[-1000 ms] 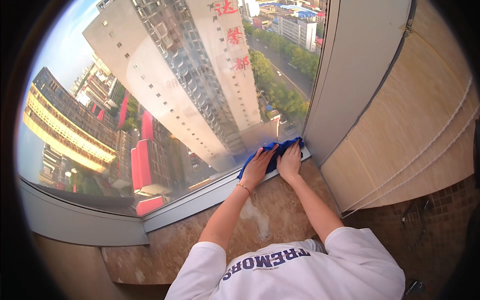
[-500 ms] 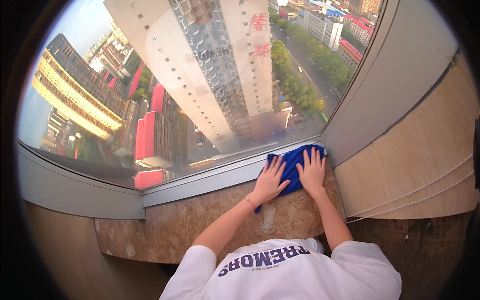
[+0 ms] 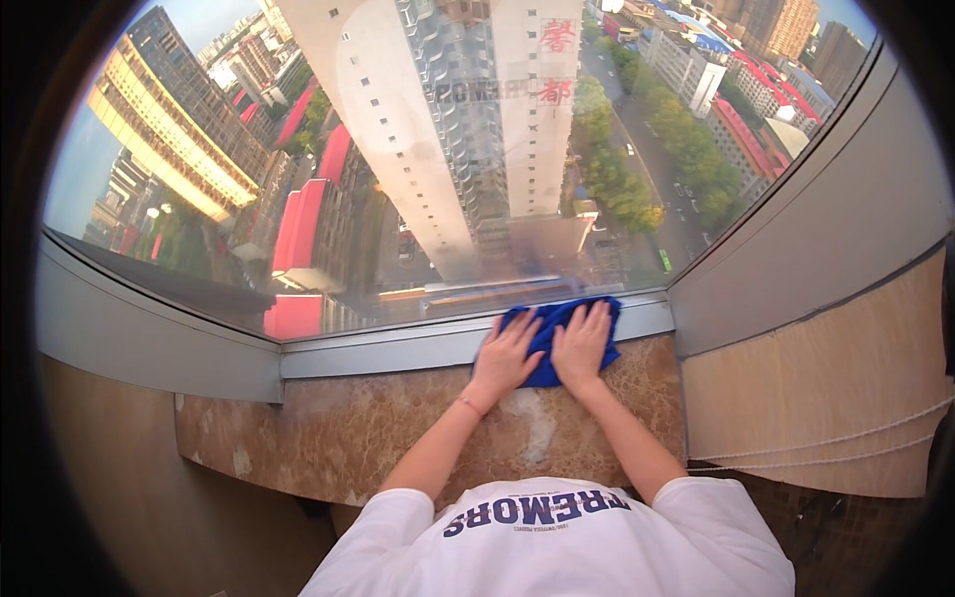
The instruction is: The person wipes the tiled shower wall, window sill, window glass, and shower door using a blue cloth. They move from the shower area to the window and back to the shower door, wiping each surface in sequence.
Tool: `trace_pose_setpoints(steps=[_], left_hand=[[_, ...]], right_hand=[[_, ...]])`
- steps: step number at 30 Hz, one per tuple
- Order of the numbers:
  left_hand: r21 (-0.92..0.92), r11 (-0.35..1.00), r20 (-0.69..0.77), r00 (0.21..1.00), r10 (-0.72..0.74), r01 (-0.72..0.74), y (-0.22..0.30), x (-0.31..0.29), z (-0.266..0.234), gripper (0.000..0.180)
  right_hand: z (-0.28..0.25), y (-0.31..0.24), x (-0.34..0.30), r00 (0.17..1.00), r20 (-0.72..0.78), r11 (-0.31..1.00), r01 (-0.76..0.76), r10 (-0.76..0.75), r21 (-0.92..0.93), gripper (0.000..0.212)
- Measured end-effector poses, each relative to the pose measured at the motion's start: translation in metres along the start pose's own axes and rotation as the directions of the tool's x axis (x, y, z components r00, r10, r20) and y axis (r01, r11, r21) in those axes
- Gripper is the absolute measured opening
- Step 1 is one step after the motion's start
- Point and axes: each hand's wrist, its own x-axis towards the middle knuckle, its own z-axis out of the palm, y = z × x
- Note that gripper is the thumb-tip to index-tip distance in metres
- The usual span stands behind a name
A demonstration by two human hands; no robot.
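Blue cloth has slid left from the corner of the window, now just lower right of centre over metal ledge and stone sill, left hand and right hand flat on it, fingers outstretched.

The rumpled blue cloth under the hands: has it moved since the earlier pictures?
Yes, leftward: the rumpled blue cloth now lies short of the right-hand corner of the grey metal window frame, a corner it reached earlier.

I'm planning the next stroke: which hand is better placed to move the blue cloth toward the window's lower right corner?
Probably the right hand: it rests on the blue cloth nearer that corner, while the left hand sits farther left.
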Motion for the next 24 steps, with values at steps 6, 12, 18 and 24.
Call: trace_pose_setpoints(steps=[6,12,18,24], left_hand=[[0.141,0.922,-0.128,0.93,-0.344,0.361,-0.059,-0.082,-0.046,0.076],[0.179,0.816,-0.26,0.826,-0.5,0.55,-0.057,-0.085,-0.026,0.089],[0.093,0.948,-0.24,0.931,-0.275,0.305,-0.003,-0.025,0.002,0.085],[0.406,0.899,-0.166,0.955,0.248,-0.163,0.015,0.067,0.002,0.062]], right_hand=[[0.011,-0.095,-0.023,0.922,0.001,0.862,0.361,-0.387,0.357,0.059],[0.006,-0.103,-0.011,0.824,-0.079,0.742,0.543,-0.561,0.394,0.048],[0.004,-0.035,-0.007,0.973,-0.123,0.938,0.223,-0.196,0.267,0.072],[-0.002,0.036,0.041,0.85,-0.302,0.832,-0.245,0.431,0.498,0.065]])
